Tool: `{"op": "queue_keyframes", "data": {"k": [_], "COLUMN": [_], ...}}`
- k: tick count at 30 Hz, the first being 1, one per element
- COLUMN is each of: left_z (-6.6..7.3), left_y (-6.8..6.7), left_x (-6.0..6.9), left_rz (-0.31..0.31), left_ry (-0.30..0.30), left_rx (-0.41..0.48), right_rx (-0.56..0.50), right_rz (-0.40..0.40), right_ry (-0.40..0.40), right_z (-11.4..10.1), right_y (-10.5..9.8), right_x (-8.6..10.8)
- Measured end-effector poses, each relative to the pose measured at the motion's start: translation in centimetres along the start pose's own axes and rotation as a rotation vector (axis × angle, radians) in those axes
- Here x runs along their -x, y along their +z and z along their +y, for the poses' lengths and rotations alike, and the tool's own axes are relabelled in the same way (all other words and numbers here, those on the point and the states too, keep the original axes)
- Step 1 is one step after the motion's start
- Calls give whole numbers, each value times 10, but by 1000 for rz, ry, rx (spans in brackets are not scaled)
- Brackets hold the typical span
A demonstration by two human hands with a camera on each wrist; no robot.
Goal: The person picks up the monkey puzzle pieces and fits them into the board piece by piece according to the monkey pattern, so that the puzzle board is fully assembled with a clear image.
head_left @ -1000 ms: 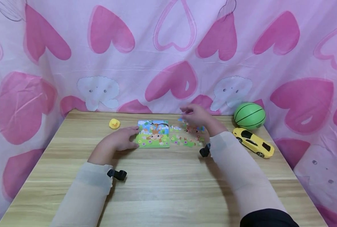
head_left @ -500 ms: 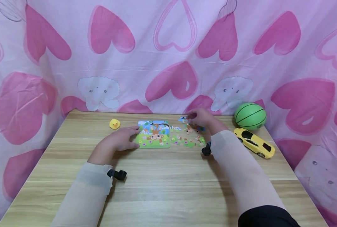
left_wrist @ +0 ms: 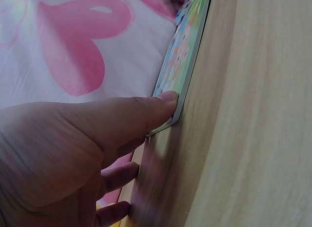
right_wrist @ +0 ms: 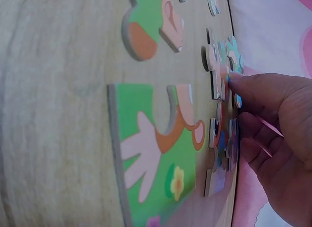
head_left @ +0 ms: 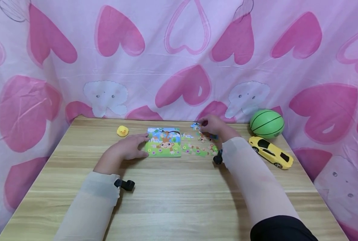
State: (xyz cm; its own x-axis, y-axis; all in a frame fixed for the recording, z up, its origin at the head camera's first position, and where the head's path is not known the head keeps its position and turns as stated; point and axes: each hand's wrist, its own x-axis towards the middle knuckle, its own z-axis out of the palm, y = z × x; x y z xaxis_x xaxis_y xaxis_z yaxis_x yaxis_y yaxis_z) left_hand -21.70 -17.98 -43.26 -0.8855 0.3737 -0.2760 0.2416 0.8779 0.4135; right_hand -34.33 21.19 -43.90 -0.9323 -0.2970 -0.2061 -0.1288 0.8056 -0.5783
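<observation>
A square monkey-picture puzzle board point(head_left: 163, 142) lies flat near the back of the table. My left hand point(head_left: 130, 147) rests at its left side; in the left wrist view the thumb point(left_wrist: 167, 97) presses on the board's corner, the other fingers spread beside it. To the right of the board lie several loose puzzle pieces point(head_left: 200, 152). My right hand point(head_left: 215, 126) is over the back ones, pinching a blue puzzle piece point(head_left: 194, 126) at its edge. The right wrist view shows the thumb on the pieces and the fingers bent. A green piece with a hand print point(right_wrist: 165, 163) lies closest there.
A yellow rubber duck point(head_left: 123, 131) sits left of the board. At the right are a green ball point(head_left: 267, 124) and a yellow toy car point(head_left: 271, 152), close to my right forearm. A pink heart-patterned curtain point(head_left: 179, 60) hangs behind the wooden table point(head_left: 172, 201).
My right hand has come down from above the back pieces, moved slightly right, and its fingers have closed in at the blue piece. The left hand has stayed on the board.
</observation>
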Motion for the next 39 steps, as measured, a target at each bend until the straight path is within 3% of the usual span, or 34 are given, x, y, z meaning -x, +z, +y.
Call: {"op": "queue_keyframes", "data": {"k": [8,16,21,27,39], "left_z": [1,-1,0,0,0], "left_y": [-1,0,0,0,0], "left_x": [1,0,0,-1,1], "left_rz": [5,13,16,10,10], "left_ry": [-1,3,-3,6,9], "left_rx": [5,-6,-3,-8,-24], "right_rx": [12,-90,-145,-216,-219], "right_rz": [2,37,63,30,-42], "right_ry": [-9,-7,-85,-200,-222], "right_z": [1,-4,-21,-44,-84], "right_y": [-1,0,4,20,54], "right_x": [-2,3,10,10,2]}}
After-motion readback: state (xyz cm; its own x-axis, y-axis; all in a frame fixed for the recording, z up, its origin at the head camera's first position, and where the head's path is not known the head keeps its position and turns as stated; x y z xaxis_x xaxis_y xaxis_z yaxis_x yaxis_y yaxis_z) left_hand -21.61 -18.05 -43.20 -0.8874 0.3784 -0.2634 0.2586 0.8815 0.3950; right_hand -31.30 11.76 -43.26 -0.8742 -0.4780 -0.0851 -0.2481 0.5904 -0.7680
